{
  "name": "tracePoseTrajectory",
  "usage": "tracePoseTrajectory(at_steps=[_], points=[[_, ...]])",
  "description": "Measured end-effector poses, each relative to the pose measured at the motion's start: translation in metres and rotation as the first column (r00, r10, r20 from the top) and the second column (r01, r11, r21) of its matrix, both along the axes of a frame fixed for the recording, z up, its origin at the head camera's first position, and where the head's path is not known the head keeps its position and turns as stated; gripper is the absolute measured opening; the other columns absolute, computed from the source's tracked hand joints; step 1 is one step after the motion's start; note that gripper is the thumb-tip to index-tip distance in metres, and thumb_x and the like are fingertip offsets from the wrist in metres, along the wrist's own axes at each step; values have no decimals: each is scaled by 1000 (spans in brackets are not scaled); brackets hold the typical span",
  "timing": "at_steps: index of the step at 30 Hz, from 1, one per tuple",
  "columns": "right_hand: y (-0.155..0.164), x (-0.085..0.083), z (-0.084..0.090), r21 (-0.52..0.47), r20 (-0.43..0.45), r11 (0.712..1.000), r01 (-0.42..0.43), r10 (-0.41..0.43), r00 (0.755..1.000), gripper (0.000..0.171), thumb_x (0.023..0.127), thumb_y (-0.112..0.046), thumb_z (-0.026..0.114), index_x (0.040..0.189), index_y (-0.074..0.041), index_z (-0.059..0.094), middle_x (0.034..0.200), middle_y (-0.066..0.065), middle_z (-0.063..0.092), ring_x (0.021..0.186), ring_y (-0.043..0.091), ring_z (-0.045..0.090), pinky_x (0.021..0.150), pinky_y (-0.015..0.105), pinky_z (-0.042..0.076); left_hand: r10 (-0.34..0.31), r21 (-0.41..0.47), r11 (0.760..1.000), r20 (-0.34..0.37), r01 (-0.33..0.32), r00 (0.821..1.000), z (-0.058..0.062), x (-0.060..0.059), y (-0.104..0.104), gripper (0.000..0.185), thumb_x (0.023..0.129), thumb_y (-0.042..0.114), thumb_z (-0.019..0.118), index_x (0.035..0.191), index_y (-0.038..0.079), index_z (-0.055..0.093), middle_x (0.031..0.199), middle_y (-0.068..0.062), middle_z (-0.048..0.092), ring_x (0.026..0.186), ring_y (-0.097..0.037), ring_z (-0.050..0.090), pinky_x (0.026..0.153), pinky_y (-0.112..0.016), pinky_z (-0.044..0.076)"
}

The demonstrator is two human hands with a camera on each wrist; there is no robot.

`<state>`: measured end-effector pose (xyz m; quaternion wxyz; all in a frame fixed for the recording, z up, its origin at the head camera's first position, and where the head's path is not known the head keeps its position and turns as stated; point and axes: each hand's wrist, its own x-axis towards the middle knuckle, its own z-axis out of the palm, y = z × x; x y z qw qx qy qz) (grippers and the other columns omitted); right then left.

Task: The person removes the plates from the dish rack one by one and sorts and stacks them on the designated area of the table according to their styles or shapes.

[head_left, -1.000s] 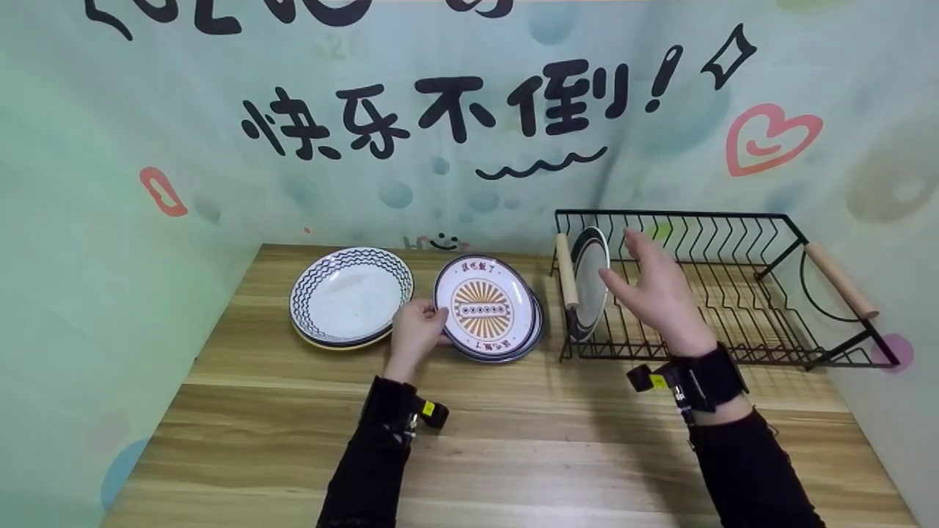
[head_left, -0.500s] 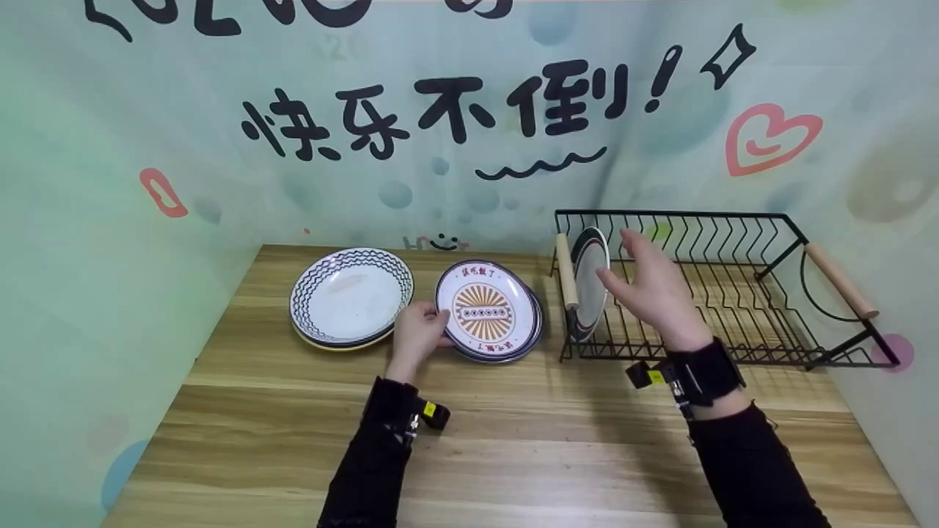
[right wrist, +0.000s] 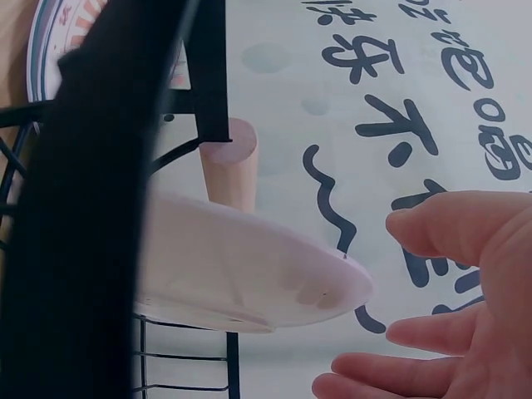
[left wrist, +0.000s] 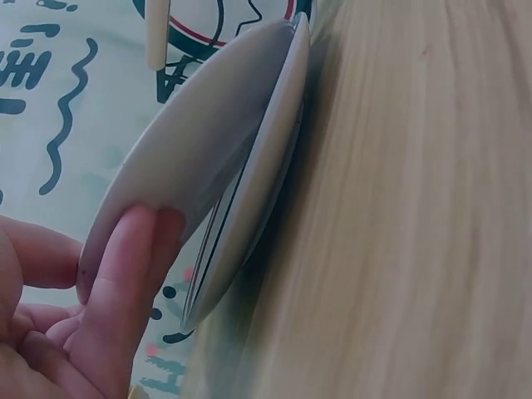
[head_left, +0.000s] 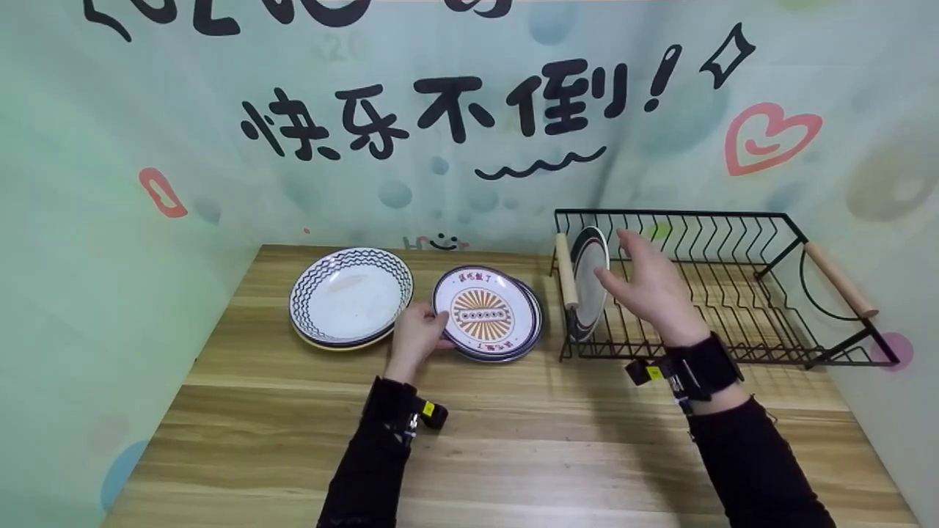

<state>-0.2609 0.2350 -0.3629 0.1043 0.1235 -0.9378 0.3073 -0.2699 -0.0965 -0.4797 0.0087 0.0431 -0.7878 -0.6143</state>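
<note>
Left hand (head_left: 415, 334) pinching the round sunburst-patterned ceramic plate (head_left: 483, 313), now tilted higher off its stack; right hand (head_left: 651, 287) open, drawn slightly back beside the racked dark-rimmed white plate (head_left: 588, 282).

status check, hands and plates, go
Left hand grips the lifted edge of the sunburst plate on its stack. Right hand open beside the upright plate in the black rack. Nothing blocking.

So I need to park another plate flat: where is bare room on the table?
The table's near half, in front of both plate stacks and the rack, is bare wood. Crowded: the far strip, where zigzag plates, sunburst plates and rack sit close together, with the left hand between the stacks.
</note>
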Motion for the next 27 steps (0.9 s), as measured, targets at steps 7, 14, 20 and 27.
tracePoseTrajectory(at_steps=[7, 14, 20, 27], points=[[-1, -1, 0, -4, -4, 1000, -13, 13, 1000, 71, 95, -25, 65, 147, 10, 32, 145, 32, 41, 132, 45, 41, 111, 56, 32, -53, -176, 983, 1, 52, 999, 2, 2, -3, 16, 96, 9, 59, 90, -5, 60, 65, -16, 68, 50, -22, 68, 51, -35, 59], [-1, -4, -2, 27, 14, 1000, -6, 6, 1000, 73, 95, -27, 65, 148, 10, 31, 147, 32, 38, 133, 46, 39, 112, 57, 30, -52, -228, 972, 12, 54, 999, -1, 0, -5, 17, 95, 11, 60, 90, -4, 63, 58, -10, 66, 46, -16, 65, 47, -31, 57], [0, -8, 0, 53, 51, 999, -4, 1, 999, 72, 96, -27, 63, 148, 11, 30, 145, 33, 40, 131, 46, 41, 111, 57, 31, -38, -268, 962, 50, 50, 998, -3, -1, -5, 17, 95, 13, 63, 88, -3, 63, 60, -9, 66, 47, -16, 65, 49, -30, 57], [0, -8, 3, 62, 81, 998, -14, 9, 997, 72, 97, -28, 62, 148, 11, 29, 144, 34, 41, 131, 46, 42, 110, 57, 32, -42, -306, 950, 70, 61, 997, -2, 0, -4, 20, 94, 17, 64, 89, -2, 65, 60, -9, 66, 48, -17, 65, 48, -29, 56]])
